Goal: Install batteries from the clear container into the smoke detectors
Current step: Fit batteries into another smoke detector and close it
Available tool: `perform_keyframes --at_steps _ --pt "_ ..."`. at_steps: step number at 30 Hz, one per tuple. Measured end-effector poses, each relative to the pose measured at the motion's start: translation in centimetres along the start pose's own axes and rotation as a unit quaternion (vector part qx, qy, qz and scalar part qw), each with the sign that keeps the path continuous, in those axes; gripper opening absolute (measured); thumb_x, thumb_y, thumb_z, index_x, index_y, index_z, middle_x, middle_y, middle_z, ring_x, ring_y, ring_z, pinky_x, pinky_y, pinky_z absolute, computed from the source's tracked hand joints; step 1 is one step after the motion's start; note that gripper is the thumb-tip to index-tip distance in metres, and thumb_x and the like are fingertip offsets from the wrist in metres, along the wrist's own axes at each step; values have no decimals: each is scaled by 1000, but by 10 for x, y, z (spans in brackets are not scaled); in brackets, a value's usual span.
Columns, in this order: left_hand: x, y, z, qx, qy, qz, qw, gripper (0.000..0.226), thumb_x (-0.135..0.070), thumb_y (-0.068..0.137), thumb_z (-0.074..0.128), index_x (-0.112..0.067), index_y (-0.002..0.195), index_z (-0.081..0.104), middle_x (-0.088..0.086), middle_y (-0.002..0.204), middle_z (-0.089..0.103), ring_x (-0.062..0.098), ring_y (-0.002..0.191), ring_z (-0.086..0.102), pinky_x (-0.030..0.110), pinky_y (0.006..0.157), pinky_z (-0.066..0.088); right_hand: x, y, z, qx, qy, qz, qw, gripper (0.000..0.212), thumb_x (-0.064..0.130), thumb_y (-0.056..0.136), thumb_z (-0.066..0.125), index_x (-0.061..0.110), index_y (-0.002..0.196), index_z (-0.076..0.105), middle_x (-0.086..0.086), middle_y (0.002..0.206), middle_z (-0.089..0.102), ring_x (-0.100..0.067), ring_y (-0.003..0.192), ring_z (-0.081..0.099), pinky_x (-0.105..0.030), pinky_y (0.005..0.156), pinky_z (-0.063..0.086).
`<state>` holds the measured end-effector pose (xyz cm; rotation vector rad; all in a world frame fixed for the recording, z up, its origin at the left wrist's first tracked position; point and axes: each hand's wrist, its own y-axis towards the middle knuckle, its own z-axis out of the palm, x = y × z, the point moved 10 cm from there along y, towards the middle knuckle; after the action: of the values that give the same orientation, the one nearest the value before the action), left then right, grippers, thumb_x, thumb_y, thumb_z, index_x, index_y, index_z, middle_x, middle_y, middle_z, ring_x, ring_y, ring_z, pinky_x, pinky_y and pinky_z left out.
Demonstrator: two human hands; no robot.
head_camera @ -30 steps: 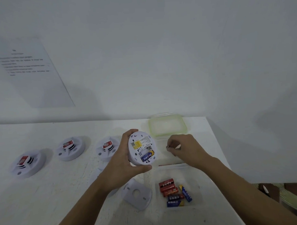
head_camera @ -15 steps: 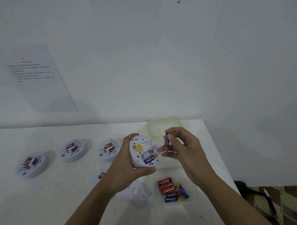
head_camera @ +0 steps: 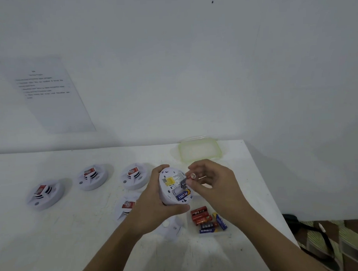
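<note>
My left hand (head_camera: 156,205) grips a white round smoke detector (head_camera: 172,188) above the table, its back turned toward me. One blue battery (head_camera: 183,195) sits in the lower slot of its compartment. My right hand (head_camera: 212,185) pinches a second battery (head_camera: 190,178), end-on to me, its far tip at the upper slot. Several red and blue batteries (head_camera: 207,220) lie in the clear container (head_camera: 228,234) near my right forearm.
Three smoke detectors (head_camera: 45,193) (head_camera: 92,177) (head_camera: 135,176) stand in a row on the white table (head_camera: 76,230), a fourth (head_camera: 127,207) lies behind my left wrist. A detached white cover (head_camera: 171,229) lies under my left hand. A green-rimmed lid (head_camera: 200,148) rests by the wall. The table edge runs along the right.
My right hand lifted a battery from the container area, turned it from upright to end-on, and brought it to the detector's compartment. The left hand keeps holding the detector.
</note>
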<state>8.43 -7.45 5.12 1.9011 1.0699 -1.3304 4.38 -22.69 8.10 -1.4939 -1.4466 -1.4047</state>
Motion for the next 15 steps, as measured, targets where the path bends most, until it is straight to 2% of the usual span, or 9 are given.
perform_keyframes --at_steps 4,7,10,12,15 --pt "-9 -3 1 6 -2 10 1000 87 3 70 88 -30 132 37 -13 113 60 -8 96 67 11 70 54 15 -3 8 18 -34 -60 997 13 12 86 79 15 95 71 10 88 74 -11 85 72 -23 74 60" --pt "-11 -3 -3 2 9 24 1000 86 0 71 88 -34 130 36 -16 115 58 -12 100 64 8 72 52 28 -7 14 39 -123 -145 981 13 14 85 80 16 97 75 9 89 75 -8 83 70 -20 75 57" --pt "-11 -4 -3 13 13 32 999 88 -4 71 89 -33 135 35 -14 122 61 -2 109 65 12 80 54 36 -13 25 40 -177 -229 956 15 10 82 81 14 96 80 6 95 77 -3 88 69 -26 79 58" --pt "-13 -4 -3 20 16 38 999 89 -6 72 89 -33 137 35 -10 123 62 5 111 65 17 84 55 34 -11 27 50 -152 -220 962 15 11 83 81 16 97 82 7 100 77 -2 95 70 -25 85 58" --pt "-18 -4 -4 26 29 44 998 88 -7 72 89 -31 137 34 -15 118 62 2 110 64 14 81 54 20 -1 29 99 -77 -121 985 15 19 86 79 23 100 82 14 104 72 -7 102 68 -22 88 55"
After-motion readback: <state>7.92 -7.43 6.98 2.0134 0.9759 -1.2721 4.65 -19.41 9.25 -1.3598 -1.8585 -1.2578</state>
